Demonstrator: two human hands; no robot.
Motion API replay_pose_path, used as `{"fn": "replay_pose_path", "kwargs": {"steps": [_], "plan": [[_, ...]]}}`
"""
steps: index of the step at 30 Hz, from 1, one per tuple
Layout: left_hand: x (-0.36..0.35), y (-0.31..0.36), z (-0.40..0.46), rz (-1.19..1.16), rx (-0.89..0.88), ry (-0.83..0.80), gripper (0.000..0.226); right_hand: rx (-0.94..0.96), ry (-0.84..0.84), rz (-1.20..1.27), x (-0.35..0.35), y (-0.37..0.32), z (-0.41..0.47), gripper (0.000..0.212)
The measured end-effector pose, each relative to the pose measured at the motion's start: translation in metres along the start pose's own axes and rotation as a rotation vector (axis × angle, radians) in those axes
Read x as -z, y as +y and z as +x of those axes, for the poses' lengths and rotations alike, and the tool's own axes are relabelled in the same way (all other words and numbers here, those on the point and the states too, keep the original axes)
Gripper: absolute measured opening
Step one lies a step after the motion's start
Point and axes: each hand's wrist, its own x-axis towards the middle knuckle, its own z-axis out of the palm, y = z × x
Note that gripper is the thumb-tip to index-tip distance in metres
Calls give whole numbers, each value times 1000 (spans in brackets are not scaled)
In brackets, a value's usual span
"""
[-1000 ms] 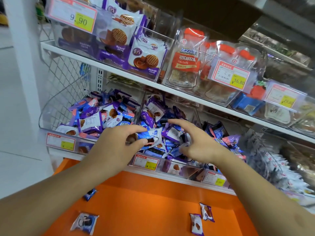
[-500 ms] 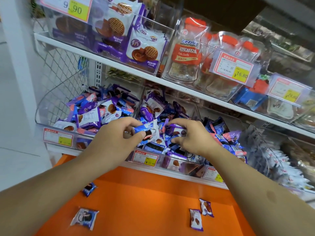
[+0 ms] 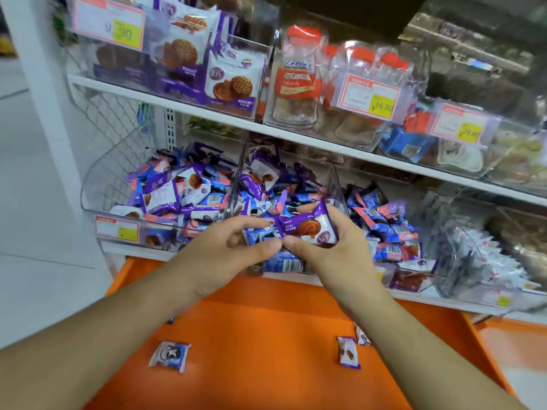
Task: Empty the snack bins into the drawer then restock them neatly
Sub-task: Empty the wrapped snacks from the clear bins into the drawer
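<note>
A purple snack packet (image 3: 307, 227) sits pinched in the right hand (image 3: 340, 247), thumb below and fingers curled over its three o'clock end. At nine o'clock, the left hand (image 3: 225, 250) grips a blue packet (image 3: 260, 233). Both hover above the middle bin (image 3: 284, 266), with the orange drawer (image 3: 266, 335) at six o'clock.

The lower front of the middle snack bin (image 3: 299, 266) was covered by the left hand (image 3: 225, 250) and right hand (image 3: 337, 250), and its price label could not be seen. The price tag (image 3: 110, 22) on the upper left bin was smeared by motion, so only its last digits could be read. The orange drawer (image 3: 266, 335) was cut off at the bottom edge. A wrapped snack (image 3: 361, 335) in it was half hidden behind the right forearm. The bins at the far right (image 3: 500, 261) were too blurred for their contents to be told.
</note>
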Motion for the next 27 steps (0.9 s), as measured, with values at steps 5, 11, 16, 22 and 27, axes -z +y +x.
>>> {"fn": "replay_pose_path", "kwargs": {"steps": [5,11,16,22,27], "plan": [[-9,-18,-18,116,19,38,46,-43,-55,47,-14,21,-23,36],[20,-95,-11,331,209,39,53,-380,-13,141,-17,103,-33,21],[42,-192,-2,586,374,1,46,-599,-128,41,-36,169,-42,20],[63,-269,7,710,515,-40,53,-644,-213,1,-55,213,-41,23],[37,-268,15,749,433,-94,73,-633,-246,-30,-49,243,-38,15]]}}
